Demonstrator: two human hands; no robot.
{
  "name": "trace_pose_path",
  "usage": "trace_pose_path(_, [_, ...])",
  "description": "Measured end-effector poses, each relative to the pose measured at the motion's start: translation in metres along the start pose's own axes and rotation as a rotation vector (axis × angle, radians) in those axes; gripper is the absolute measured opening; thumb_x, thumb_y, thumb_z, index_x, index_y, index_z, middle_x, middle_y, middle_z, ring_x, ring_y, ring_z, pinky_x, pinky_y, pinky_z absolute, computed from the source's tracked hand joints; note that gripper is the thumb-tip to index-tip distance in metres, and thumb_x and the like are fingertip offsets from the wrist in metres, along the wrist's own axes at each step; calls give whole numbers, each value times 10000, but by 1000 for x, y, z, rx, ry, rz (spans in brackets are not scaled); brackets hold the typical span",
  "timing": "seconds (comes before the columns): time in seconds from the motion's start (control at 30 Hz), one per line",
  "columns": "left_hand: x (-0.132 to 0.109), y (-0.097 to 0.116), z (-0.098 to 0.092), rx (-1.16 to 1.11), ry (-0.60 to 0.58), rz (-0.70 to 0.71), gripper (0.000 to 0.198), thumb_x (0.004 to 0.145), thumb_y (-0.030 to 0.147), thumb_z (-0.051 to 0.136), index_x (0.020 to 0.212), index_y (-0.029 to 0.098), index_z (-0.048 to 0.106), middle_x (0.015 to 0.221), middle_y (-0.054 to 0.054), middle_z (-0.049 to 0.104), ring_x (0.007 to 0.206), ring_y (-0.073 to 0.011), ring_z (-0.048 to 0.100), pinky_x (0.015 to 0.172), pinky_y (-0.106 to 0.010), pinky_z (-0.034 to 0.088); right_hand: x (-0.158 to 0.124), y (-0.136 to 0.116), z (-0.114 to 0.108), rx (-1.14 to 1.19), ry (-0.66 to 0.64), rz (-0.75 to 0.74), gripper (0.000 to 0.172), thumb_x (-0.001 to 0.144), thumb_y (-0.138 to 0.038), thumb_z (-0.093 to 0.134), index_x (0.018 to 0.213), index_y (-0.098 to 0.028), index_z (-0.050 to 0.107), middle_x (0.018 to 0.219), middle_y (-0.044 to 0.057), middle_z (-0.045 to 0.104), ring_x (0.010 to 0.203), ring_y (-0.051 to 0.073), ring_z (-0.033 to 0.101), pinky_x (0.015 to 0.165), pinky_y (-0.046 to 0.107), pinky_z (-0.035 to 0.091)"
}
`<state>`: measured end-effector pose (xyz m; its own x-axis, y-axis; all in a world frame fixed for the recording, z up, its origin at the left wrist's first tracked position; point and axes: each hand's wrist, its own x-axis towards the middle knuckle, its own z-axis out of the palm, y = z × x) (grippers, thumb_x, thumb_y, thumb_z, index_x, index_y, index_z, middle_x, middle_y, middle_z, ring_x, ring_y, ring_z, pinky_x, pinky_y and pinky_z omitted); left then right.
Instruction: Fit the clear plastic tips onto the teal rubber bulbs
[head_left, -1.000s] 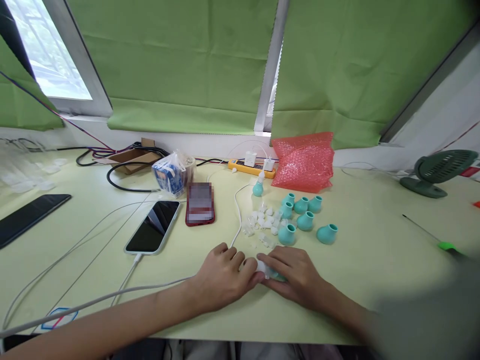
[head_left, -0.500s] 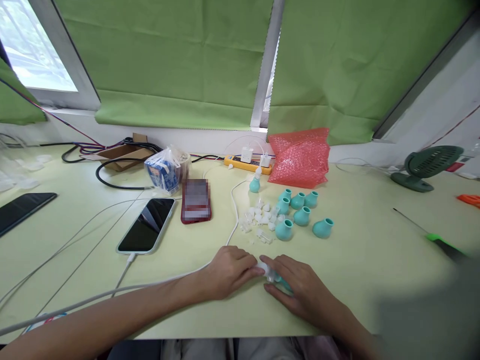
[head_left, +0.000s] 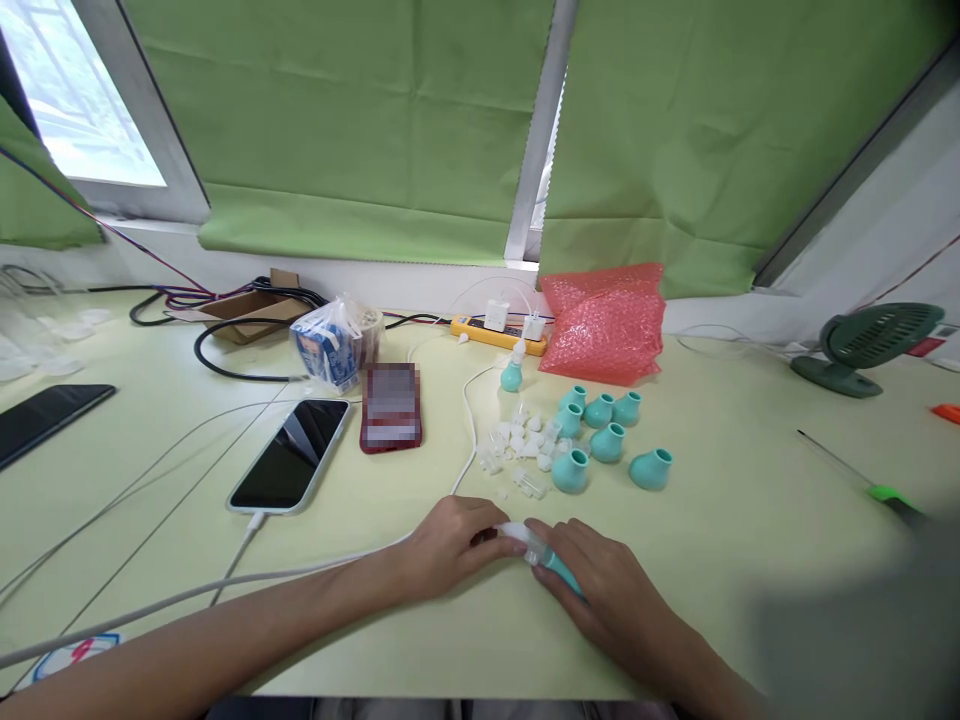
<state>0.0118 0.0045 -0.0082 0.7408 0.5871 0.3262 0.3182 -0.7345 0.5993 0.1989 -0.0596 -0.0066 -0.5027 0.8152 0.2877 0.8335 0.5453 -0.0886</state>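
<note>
Low in the middle of the view, a small teal bulb with a white nozzle (head_left: 517, 532) and a clear collar lies on its side between both hands. My left hand (head_left: 454, 545) pinches the nozzle's white end between thumb and fingers. Around the teal bulb end, my right hand (head_left: 607, 580) is closed, hiding much of it. Beyond the hands are several loose teal bulbs (head_left: 570, 470) with open necks. Beside them lies a pile of small white and clear plastic parts (head_left: 525, 440). A similar bulb with a white nozzle (head_left: 511, 374) stands upright behind the pile.
Left of the hands are a charging phone (head_left: 291, 455), a dark red phone (head_left: 391, 408) and a white cable (head_left: 315, 565). A power strip (head_left: 480, 328) and a red bubble-wrap bag (head_left: 604, 325) lie at the back. On the right are a screwdriver (head_left: 889, 495) and a green fan (head_left: 862, 345).
My right hand has closed further round the bulb, and more of the white nozzle and teal side now shows. My left hand keeps its pinch. The whole view has shifted slightly.
</note>
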Motion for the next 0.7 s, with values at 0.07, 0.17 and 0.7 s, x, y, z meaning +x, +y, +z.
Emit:
trace_pose_path(0.07, [-1, -1, 3, 49, 42, 69, 274, 829, 297, 415, 725, 109, 585, 573, -7, 492, 528, -81, 428, 496, -185, 316, -2, 1, 4, -11, 43, -11, 306, 858, -254, 315, 1103, -128, 451, 803, 86, 603, 726, 195, 556, 578, 296, 435])
trace_pose_path(0.17, [-2, -5, 5, 134, 164, 151, 304, 830, 268, 416, 643, 98, 585, 511, -3, 443, 475, -79, 386, 456, -203, 285, 0, 5, 7, 82, 52, 26, 312, 856, -261, 318, 1115, -131, 434, 893, 98, 610, 795, 200, 567, 650, 308, 445])
trace_pose_path(0.7, [8, -18, -7, 354, 344, 106, 273, 771, 186, 468, 1041, 146, 485, 881, -83, 459, 793, -163, 445, 647, -287, 425, 46, 12, 13, 931, 18, 301, 140, 789, -315, 441, 823, -185, 484, 675, -14, 512, 650, 115, 481, 618, 227, 384])
